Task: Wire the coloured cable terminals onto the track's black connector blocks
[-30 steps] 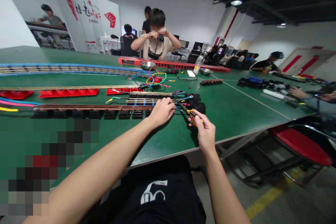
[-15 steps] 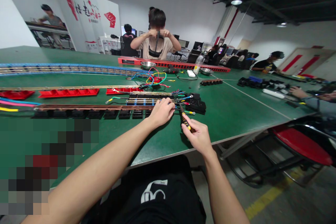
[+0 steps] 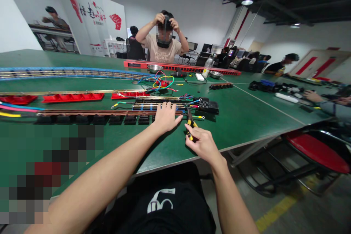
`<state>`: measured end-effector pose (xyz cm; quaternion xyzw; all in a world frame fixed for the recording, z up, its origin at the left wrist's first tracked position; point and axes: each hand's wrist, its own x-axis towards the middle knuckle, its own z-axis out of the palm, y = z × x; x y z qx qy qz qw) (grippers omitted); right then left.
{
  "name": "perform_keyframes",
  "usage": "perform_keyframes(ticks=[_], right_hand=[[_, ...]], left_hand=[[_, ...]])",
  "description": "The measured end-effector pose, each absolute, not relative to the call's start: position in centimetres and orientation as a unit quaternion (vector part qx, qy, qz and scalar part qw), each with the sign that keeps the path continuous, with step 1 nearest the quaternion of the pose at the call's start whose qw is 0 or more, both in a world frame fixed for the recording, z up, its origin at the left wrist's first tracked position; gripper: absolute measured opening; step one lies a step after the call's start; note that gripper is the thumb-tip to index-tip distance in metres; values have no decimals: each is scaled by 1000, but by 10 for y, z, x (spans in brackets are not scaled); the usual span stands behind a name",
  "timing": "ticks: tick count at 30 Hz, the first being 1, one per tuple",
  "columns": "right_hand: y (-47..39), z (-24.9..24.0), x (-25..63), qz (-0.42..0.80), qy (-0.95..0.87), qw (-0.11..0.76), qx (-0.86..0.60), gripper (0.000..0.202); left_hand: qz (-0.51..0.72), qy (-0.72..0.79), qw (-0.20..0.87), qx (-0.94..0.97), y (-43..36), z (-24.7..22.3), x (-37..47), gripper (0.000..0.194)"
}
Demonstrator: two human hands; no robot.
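My left hand [image 3: 166, 117] lies on a dark, rail-like assembly [image 3: 145, 105] with blue parts and long metal strips, its fingers stretched out. Yellow-and-black handled pliers [image 3: 191, 117] are in my right hand [image 3: 202, 142], fingers wrapped round the handles. The pliers' jaws sit at the assembly's right end, close to a wire with a ring terminal [image 3: 202, 117]. Whether the jaws grip anything I cannot tell. A black end block [image 3: 210, 105] lies just beyond the jaws. Brown strips on black supports [image 3: 101, 116] run off to the left.
Red supports [image 3: 73, 97] and a curved blue rail [image 3: 68, 72] lie farther back on the green table [image 3: 246, 117]. Coloured wires [image 3: 164, 82], metal bowls [image 3: 155, 68] and a bottle [image 3: 207, 67] stand near a long red rail [image 3: 186, 67]. A person sits opposite; another person's hands [image 3: 314, 96] are at right.
My left fingers have straightened and spread over the assembly. The pliers' handles have opened wider and my right hand sits slightly lower. The end block has shifted right; the person opposite has raised their hands.
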<state>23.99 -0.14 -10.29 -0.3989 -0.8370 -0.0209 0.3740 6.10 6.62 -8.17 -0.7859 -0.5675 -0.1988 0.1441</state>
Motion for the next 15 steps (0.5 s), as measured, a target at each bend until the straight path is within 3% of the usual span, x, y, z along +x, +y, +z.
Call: perform_keyframes(ticks=[15], right_hand=[[-6,-97,237,63,-790,413,-448,34]], left_hand=[[-170,-554,142,-802,67,-77,58,57]])
